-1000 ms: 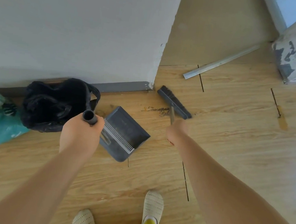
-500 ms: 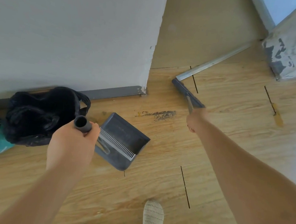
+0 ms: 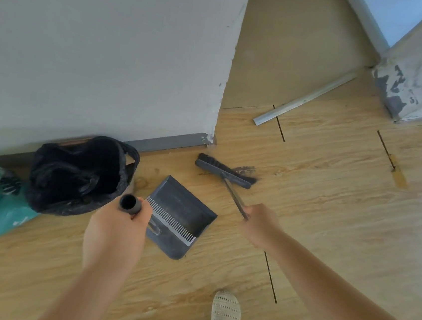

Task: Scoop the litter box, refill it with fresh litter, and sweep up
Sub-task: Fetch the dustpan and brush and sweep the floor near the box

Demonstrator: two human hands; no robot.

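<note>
Grey pan (image 3: 182, 219) is sitting mouth toward two o'clock, left hand (image 3: 116, 230) gripping its handle, while right hand (image 3: 259, 223) is gripping the broom (image 3: 225, 171) (bristles beside debris (image 3: 245, 169)), likely to sweep it in.

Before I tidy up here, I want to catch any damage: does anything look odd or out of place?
Yes. A pale strip lies loose and askew across the floor, and the corner wall's paint is peeling near its base.
</note>
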